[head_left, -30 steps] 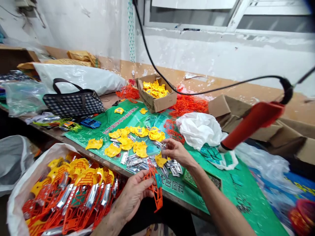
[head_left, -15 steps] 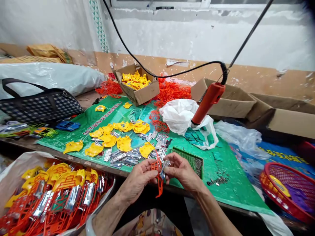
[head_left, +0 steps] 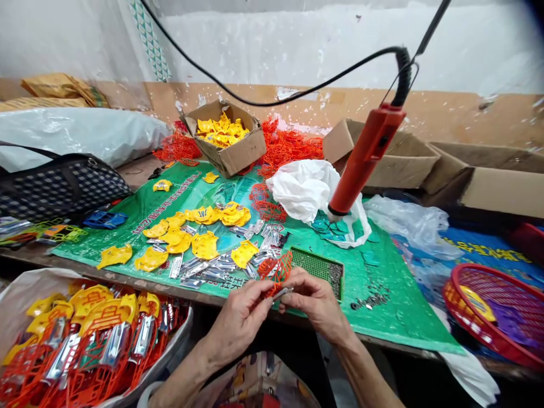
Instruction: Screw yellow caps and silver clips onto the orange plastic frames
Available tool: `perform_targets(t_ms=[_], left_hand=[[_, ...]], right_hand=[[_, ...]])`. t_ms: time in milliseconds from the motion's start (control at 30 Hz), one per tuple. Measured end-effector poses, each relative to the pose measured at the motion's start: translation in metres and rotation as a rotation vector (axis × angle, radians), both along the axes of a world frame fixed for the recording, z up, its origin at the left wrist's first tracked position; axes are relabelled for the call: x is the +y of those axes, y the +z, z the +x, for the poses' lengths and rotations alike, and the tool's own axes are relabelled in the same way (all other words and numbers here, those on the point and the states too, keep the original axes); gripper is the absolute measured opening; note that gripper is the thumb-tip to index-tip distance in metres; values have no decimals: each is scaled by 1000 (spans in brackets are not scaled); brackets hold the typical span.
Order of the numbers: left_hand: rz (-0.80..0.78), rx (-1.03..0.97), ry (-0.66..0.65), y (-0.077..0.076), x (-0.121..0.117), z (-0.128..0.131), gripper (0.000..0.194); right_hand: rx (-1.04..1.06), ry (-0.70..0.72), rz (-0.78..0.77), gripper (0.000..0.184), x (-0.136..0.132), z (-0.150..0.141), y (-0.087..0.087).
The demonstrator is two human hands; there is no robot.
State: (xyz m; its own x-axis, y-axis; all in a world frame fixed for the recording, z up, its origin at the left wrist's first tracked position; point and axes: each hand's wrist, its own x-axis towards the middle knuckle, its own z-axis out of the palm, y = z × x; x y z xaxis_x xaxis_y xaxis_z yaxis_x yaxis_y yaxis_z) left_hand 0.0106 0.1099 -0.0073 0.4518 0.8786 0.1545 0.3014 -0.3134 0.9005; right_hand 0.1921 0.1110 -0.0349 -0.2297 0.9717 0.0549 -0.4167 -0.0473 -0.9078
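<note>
Head view: left hand (head_left: 240,314) pinching an orange frame (head_left: 277,267); right hand (head_left: 313,300) gripping a metal clip (head_left: 281,294) just beside it. Both parts sat between the hands, by the tabletop's (head_left: 199,296) near edge. From there: yellow pieces (head_left: 205,245) lay at ten o'clock, red screwdriver (head_left: 361,161) hung at one.

Lattice frame (head_left: 278,267) orange-red; metal strips (head_left: 204,269) silver; plastic pieces (head_left: 204,246) yellow; sheet (head_left: 395,320) green, red and black lettering (head_left: 168,204); bag (head_left: 63,184) dark-and-white checked.
</note>
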Motion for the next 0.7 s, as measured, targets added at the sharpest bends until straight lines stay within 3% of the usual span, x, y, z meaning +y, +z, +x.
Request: perform_targets(t_ms=[100,233,467,600,700], left_hand=[[328,86,-25,-3,-1,1,26],[571,116,-94,-4,-4,5,31],[699,99,-168,-2,-10,9,37],[730,76,-200,1,-15,9,38],[754,70,-211,3,-19,9,40]], right_hand=[[-23,-146,117,13,-9,-1,-7],[-202,-336,328,17,-24,2,-16],[-309,-489,609,43,-43,4,-12],[-299,-543,636,48,-53,1,-10],[-294,-568,540,40,-61,-1,-9]])
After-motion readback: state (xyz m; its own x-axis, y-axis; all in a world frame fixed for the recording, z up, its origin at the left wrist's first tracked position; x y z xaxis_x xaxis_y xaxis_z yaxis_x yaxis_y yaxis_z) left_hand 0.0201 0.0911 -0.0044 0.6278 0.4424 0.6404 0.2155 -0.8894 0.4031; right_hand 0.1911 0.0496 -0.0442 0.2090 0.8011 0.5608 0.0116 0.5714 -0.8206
